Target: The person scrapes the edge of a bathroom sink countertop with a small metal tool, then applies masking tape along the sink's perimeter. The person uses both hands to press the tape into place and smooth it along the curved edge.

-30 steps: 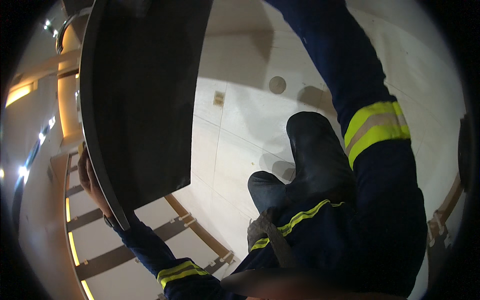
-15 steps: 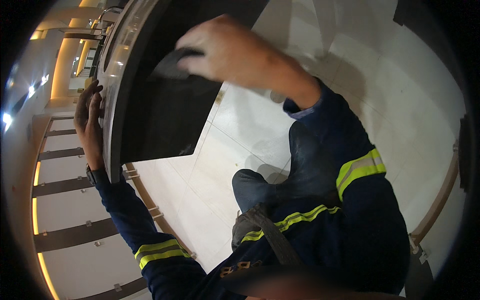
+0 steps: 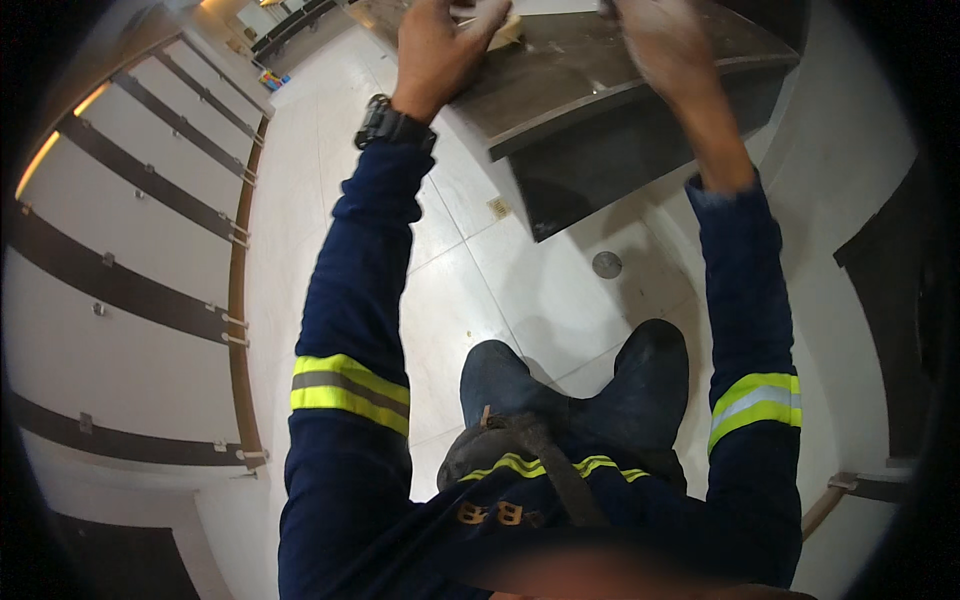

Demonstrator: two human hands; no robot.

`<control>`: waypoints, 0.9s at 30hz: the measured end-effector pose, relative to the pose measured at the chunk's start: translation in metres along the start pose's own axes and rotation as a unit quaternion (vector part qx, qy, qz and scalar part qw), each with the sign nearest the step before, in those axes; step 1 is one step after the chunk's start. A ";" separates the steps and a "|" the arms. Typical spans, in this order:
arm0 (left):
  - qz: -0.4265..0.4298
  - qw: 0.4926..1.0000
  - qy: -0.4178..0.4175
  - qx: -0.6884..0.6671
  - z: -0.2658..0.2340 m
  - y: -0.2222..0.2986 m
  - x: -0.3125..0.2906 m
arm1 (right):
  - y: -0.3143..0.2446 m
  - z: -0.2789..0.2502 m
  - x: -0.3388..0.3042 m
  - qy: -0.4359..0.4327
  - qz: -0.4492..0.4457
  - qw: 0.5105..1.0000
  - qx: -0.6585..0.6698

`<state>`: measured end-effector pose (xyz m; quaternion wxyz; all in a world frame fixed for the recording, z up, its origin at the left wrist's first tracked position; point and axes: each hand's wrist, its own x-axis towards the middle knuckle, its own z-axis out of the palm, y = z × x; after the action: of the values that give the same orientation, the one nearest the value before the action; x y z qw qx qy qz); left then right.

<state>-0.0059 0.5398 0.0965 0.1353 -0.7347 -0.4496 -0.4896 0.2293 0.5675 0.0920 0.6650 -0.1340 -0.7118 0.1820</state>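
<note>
Both my arms reach forward to a dark countertop (image 3: 560, 75) with a grey-black front panel (image 3: 620, 145). At the counter's left end, my left hand (image 3: 440, 50) has its thumb and fingers curled toward each other, partly cut off by the upper edge. A yellowish, sponge-like piece (image 3: 508, 33) shows right beside its thumb; whether the hand grips it is unclear. My right hand (image 3: 665, 45), dusty and a little blurred, is over the counter's right part. Its fingers close on a dark pad (image 3: 606, 8), of which only a small bit shows.
White floor tiles (image 3: 450, 290) hold a round drain cover (image 3: 607, 264) and a small square grate (image 3: 498, 208). On the left runs a row of pale cubicle doors (image 3: 150, 180) with dark strips. A wall stands close on the right.
My right hand has come off the front panel and up over the countertop. The left hand has left the counter's outer edge. My view has turned, so the counter lies ahead.
</note>
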 end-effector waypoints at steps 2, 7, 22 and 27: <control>0.056 0.990 0.084 -0.100 0.008 0.016 -0.006 | 0.033 0.035 0.027 0.041 -0.160 0.980 -0.108; 0.100 0.981 0.102 -0.129 -0.005 0.049 -0.058 | -0.023 0.065 0.005 -0.155 -0.153 0.955 -0.202; -0.060 0.930 0.356 0.070 -0.037 -0.029 -0.105 | -0.020 0.077 0.000 -0.201 -0.046 0.967 -0.148; -0.212 0.973 0.093 -0.022 0.004 -0.009 -0.261 | -0.024 0.064 0.010 -0.168 -0.069 0.966 -0.184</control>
<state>-0.0404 0.4095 -0.1272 0.0533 -0.5772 -0.5693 -0.5830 0.1665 0.5454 0.1079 0.5108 -0.1721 -0.8420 0.0211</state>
